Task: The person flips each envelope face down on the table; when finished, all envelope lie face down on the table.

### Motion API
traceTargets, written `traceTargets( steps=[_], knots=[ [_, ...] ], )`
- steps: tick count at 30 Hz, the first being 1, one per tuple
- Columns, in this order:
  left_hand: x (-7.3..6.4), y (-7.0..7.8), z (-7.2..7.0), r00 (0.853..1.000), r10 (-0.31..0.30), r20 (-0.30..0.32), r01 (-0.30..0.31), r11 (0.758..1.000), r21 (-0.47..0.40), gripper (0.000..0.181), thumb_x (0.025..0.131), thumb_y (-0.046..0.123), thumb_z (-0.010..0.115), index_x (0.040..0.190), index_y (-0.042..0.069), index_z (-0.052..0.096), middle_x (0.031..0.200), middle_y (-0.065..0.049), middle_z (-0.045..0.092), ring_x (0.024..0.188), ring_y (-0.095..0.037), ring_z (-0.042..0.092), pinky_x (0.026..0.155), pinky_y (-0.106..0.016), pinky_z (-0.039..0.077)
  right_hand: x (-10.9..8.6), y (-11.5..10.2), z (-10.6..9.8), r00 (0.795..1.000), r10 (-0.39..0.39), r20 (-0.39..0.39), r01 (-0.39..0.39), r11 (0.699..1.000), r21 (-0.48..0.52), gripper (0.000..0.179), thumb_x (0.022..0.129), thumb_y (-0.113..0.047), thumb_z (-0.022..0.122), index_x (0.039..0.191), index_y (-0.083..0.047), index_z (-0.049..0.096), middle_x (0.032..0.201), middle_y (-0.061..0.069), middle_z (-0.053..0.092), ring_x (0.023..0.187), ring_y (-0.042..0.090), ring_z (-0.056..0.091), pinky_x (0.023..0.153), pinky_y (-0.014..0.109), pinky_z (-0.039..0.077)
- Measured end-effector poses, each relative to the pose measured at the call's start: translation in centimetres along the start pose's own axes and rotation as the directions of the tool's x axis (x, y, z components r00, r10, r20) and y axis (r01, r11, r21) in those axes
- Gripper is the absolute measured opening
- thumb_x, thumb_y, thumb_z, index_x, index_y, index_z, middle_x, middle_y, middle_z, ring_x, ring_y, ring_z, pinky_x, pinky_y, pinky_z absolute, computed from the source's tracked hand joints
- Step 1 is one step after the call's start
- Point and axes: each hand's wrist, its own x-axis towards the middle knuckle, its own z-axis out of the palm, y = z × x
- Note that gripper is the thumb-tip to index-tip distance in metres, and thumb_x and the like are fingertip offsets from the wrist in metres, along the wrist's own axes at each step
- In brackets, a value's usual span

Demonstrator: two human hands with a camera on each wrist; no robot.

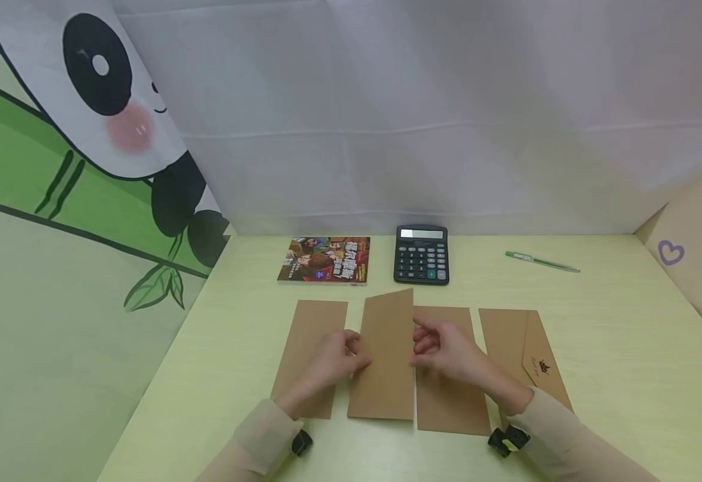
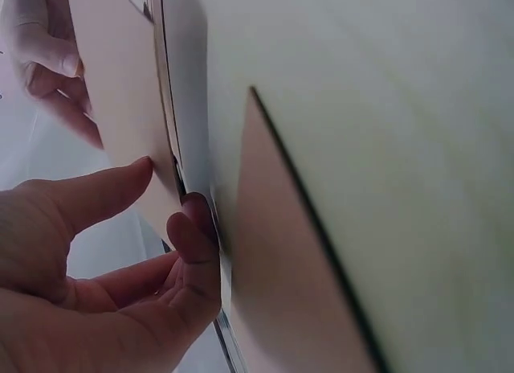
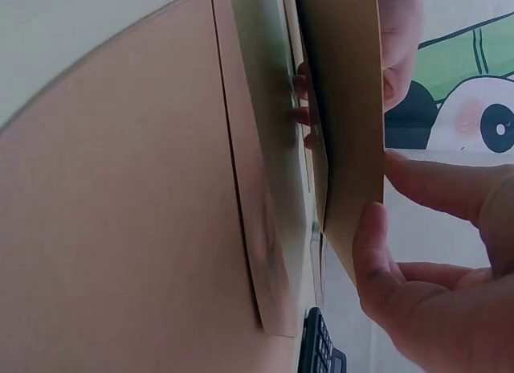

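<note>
Probably light, bendable and easily creased, the raised brown envelope (image 1: pixel 385 365) is best held by its long edges, where the left grip (image 1: pixel 334 356) and right grip (image 1: pixel 449 347) pinch it, between flat envelopes (image 1: pixel 453 405) on the worktop (image 1: pixel 206 381).

Table (image 1: pixel 628 375): pale yellow-green top. Farther row, left to right: book (image 1: pixel 326 261), calculator (image 1: pixel 421 258), pen (image 1: pixel 541 261). Nearer: three brown envelopes (image 1: pixel 447 408), flat; between two, fourth envelope (image 1: pixel 387 368) tilted, contact with top hard to confirm.
</note>
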Motion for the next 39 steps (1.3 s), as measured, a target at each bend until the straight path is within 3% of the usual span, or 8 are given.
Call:
traceTargets(
  steps=[7, 14, 19, 24, 27, 32, 39],
  knots=[
    [-0.2, 0.0, -0.3, 0.999, 0.033, -0.006, -0.033, 0.999, 0.038, 0.046, 0.075, 0.006, 0.078, 0.112, -0.013, 0.058, 0.081, -0.005, 0.058, 0.070, -0.014, 0.055, 0.061, -0.026, 0.047, 0.5, 0.5, 0.5, 0.996, 0.089, 0.000, -0.089, 0.994, -0.067, 0.078, 0.067, 0.007, 0.082, 0.134, 0.015, 0.042, 0.098, 0.014, 0.059, 0.080, 0.021, 0.059, 0.068, 0.028, 0.051],
    [-0.3, 0.3, -0.4, 0.999, -0.032, -0.010, 0.032, 0.999, 0.036, 0.043, 0.075, 0.005, 0.079, 0.109, -0.011, 0.058, 0.082, -0.005, 0.055, 0.066, -0.013, 0.050, 0.055, -0.025, 0.043, 0.8, 0.6, 1.2, 0.987, 0.161, -0.006, -0.161, 0.980, -0.115, 0.081, 0.064, 0.004, 0.085, 0.133, 0.014, 0.044, 0.095, 0.008, 0.058, 0.076, 0.016, 0.057, 0.066, 0.028, 0.050],
    [-0.4, 0.3, -0.4, 0.999, -0.029, -0.017, 0.030, 0.997, 0.067, 0.027, 0.073, 0.006, 0.080, 0.086, -0.003, 0.058, 0.069, -0.003, 0.050, 0.056, -0.012, 0.046, 0.047, -0.025, 0.037, 1.0, 0.5, 1.4, 0.985, 0.175, -0.010, -0.174, 0.970, -0.167, 0.080, 0.064, 0.002, 0.086, 0.132, 0.012, 0.046, 0.091, 0.005, 0.057, 0.074, 0.014, 0.056, 0.065, 0.027, 0.049],
    [-0.5, 0.3, -0.6, 0.999, -0.013, -0.033, 0.017, 0.990, 0.137, 0.027, 0.071, 0.007, 0.081, 0.076, 0.002, 0.054, 0.063, -0.001, 0.045, 0.057, -0.014, 0.042, 0.050, -0.027, 0.034, 1.2, 0.3, 1.6, 0.986, 0.169, 0.000, -0.165, 0.962, -0.218, 0.078, 0.064, -0.001, 0.087, 0.130, 0.012, 0.048, 0.084, 0.003, 0.059, 0.072, 0.013, 0.056, 0.064, 0.027, 0.047],
    [-0.5, 0.3, -0.7, 0.999, -0.025, -0.025, 0.029, 0.988, 0.155, 0.029, 0.071, 0.010, 0.081, 0.073, 0.002, 0.054, 0.063, -0.001, 0.044, 0.059, -0.016, 0.041, 0.050, -0.028, 0.033, 1.4, 0.3, 1.8, 0.986, 0.165, 0.008, -0.160, 0.966, -0.204, 0.071, 0.064, 0.000, 0.087, 0.124, 0.011, 0.052, 0.081, 0.004, 0.059, 0.069, 0.014, 0.056, 0.062, 0.027, 0.046],
    [-0.6, 0.4, -0.8, 0.998, -0.066, 0.010, 0.064, 0.987, 0.149, 0.030, 0.073, 0.014, 0.082, 0.072, 0.002, 0.054, 0.062, -0.002, 0.042, 0.056, -0.015, 0.041, 0.047, -0.029, 0.032, 1.5, 0.4, 2.0, 0.985, 0.170, 0.009, -0.165, 0.967, -0.192, 0.048, 0.063, 0.001, 0.087, 0.102, 0.006, 0.059, 0.081, 0.007, 0.057, 0.065, 0.013, 0.057, 0.057, 0.026, 0.044],
    [-0.7, 0.6, -0.7, 0.997, -0.081, 0.016, 0.076, 0.979, 0.187, 0.029, 0.072, 0.018, 0.082, 0.073, 0.004, 0.056, 0.065, -0.003, 0.048, 0.056, -0.016, 0.045, 0.047, -0.030, 0.036, 1.9, 0.5, 2.5, 0.984, 0.176, -0.001, -0.169, 0.944, -0.282, 0.038, 0.063, -0.005, 0.088, 0.085, -0.001, 0.057, 0.075, 0.005, 0.054, 0.061, 0.013, 0.055, 0.054, 0.027, 0.042]
  ],
)
